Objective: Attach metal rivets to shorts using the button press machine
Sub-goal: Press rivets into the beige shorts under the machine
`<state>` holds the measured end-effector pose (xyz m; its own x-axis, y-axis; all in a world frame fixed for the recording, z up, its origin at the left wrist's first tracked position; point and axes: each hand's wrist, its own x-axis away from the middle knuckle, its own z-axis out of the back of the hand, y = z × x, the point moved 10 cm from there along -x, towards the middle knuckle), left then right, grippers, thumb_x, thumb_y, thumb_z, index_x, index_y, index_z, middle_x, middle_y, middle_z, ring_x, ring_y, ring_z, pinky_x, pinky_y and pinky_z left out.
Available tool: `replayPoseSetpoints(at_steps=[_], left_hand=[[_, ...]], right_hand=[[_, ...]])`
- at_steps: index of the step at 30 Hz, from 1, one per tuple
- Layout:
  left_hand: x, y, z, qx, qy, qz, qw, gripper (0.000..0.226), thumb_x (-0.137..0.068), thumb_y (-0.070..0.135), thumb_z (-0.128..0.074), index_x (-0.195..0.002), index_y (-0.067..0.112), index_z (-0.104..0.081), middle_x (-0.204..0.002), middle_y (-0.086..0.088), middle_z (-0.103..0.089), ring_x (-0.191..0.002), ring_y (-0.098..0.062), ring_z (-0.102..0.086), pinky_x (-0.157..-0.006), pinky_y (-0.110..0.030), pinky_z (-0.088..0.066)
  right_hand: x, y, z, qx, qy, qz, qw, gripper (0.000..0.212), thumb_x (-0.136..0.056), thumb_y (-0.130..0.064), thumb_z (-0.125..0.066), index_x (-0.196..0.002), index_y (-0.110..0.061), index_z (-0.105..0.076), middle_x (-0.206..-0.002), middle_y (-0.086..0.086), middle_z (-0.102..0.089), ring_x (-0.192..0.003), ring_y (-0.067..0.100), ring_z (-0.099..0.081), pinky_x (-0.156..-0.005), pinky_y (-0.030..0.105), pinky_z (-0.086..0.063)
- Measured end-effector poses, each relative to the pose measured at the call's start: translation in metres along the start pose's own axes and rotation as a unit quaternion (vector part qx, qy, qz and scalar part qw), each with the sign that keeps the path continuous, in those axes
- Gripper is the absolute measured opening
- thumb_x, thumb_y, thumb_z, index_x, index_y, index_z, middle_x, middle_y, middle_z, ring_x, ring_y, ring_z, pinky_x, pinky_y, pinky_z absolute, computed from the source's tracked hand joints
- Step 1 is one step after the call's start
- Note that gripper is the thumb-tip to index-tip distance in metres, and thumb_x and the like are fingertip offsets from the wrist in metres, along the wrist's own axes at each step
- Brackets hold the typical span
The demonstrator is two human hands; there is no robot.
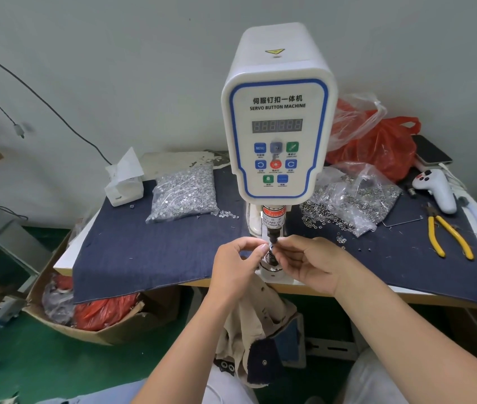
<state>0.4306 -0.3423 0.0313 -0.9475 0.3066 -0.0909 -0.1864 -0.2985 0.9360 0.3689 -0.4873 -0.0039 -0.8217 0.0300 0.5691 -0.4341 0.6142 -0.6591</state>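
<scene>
Pinching at the black die post of the servo button machine [278, 118], the left hand [236, 263] and right hand [308, 265] meet with curled fingers; whether either holds a rivet is unclear. Beige shorts [256, 325] hang below them, off the counter [132, 255]. Bagged rivets [183, 193] lie beyond, left.

A small garment workshop. A white press [278, 112] labelled "Servo Button Machine" stands at the middle of a table [348, 290] covered with dark denim cloth [144, 252]. Clear bags of metal rivets [185, 192] and loose eyelets [351, 205] lie left and right of it. Yellow pliers [447, 236] lie at the right, red plastic bags [383, 147] at the far right. A cardboard box [94, 325] of scraps sits on the green floor [27, 371], near left.
</scene>
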Motion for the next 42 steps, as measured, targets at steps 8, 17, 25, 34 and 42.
replayPoseSetpoints(at_steps=[8, 17, 25, 34, 42], left_hand=[[-0.002, 0.010, -0.005, -0.031, -0.017, -0.018, 0.999, 0.009, -0.097, 0.020, -0.075, -0.100, 0.024, -0.082, -0.095, 0.016, -0.078, -0.097, 0.000, -0.070, -0.086, -0.024, -0.057], [-0.002, 0.012, -0.006, -0.039, -0.019, -0.020, 0.999, 0.009, -0.097, 0.022, -0.075, -0.101, 0.028, -0.081, -0.093, 0.018, -0.078, -0.095, 0.003, -0.070, -0.084, -0.020, -0.057], [-0.002, 0.012, -0.006, -0.055, -0.022, -0.018, 0.998, 0.010, -0.099, 0.024, -0.073, -0.102, 0.030, -0.080, -0.097, 0.019, -0.077, -0.096, 0.007, -0.068, -0.079, -0.009, -0.051], [-0.004, 0.021, -0.008, -0.133, -0.018, -0.023, 0.991, 0.021, -0.099, 0.029, -0.073, -0.088, 0.046, -0.065, -0.096, 0.029, -0.066, -0.087, -0.006, -0.068, -0.074, -0.012, -0.051], [-0.004, 0.025, -0.008, -0.138, -0.025, -0.025, 0.990, 0.004, -0.097, 0.027, -0.075, -0.097, 0.031, -0.075, -0.103, 0.012, -0.071, -0.086, -0.016, -0.070, -0.082, -0.025, -0.058]], right_hand=[[0.003, 0.001, -0.005, -0.036, -0.014, -0.025, 0.999, 0.018, -0.096, -0.001, -0.063, -0.106, 0.011, -0.070, -0.084, 0.019, -0.075, -0.063, 0.018, -0.073, -0.051, 0.024, -0.058], [0.005, 0.001, -0.005, -0.040, -0.014, -0.019, 0.999, 0.021, -0.096, -0.002, -0.061, -0.110, 0.011, -0.070, -0.084, 0.019, -0.075, -0.063, 0.018, -0.072, -0.051, 0.025, -0.058], [0.008, -0.002, -0.007, -0.052, -0.030, -0.013, 0.998, 0.023, -0.099, -0.001, -0.055, -0.113, 0.012, -0.067, -0.085, 0.019, -0.075, -0.064, 0.020, -0.073, -0.053, 0.026, -0.059], [0.012, -0.037, 0.038, 0.104, 0.091, 0.109, 0.984, 0.018, -0.094, -0.010, -0.064, -0.098, 0.002, -0.077, -0.082, 0.014, -0.075, -0.059, 0.015, -0.065, -0.056, 0.022, -0.056], [0.009, -0.024, 0.077, 0.085, 0.126, 0.082, 0.985, 0.022, -0.101, -0.011, -0.056, -0.100, 0.002, -0.074, -0.071, 0.008, -0.071, -0.058, 0.015, -0.063, -0.053, 0.021, -0.053]])
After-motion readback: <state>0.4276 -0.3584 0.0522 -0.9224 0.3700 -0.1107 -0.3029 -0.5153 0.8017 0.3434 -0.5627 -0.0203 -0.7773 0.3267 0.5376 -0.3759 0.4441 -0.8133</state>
